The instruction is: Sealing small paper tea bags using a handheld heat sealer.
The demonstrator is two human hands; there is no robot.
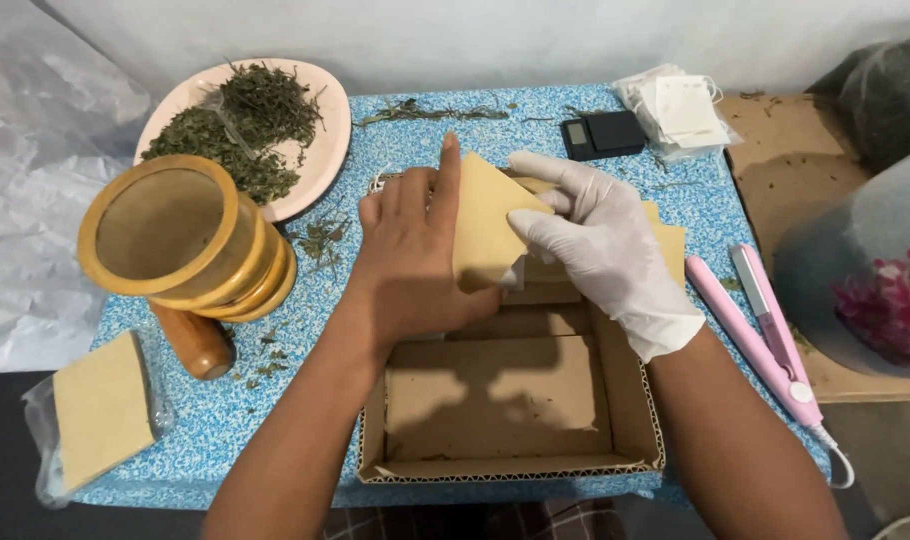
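Kraft-brown paper pouch (485, 220) held upright above the open cardboard box (625, 400), at the middle of the blue speckled tabletop (215, 420). Left hand (410, 260), bare, grips the pouch from behind, index finger raised along its left edge. Right hand (600, 245), in a white glove, pinches the pouch's right edge near the top corner. Judgement: pouch is light, thin and flexible, likely to crease if squeezed mid-panel; best taken by the edges, as both hands do now.

Surroundings: pink plate of dried green leaves (315, 160) far left; stacked wooden sieves (180, 235) left; small black scale (603, 133) far; pink sealing tool (760, 330) right; more pouches in a clear bag (100, 410) near left.
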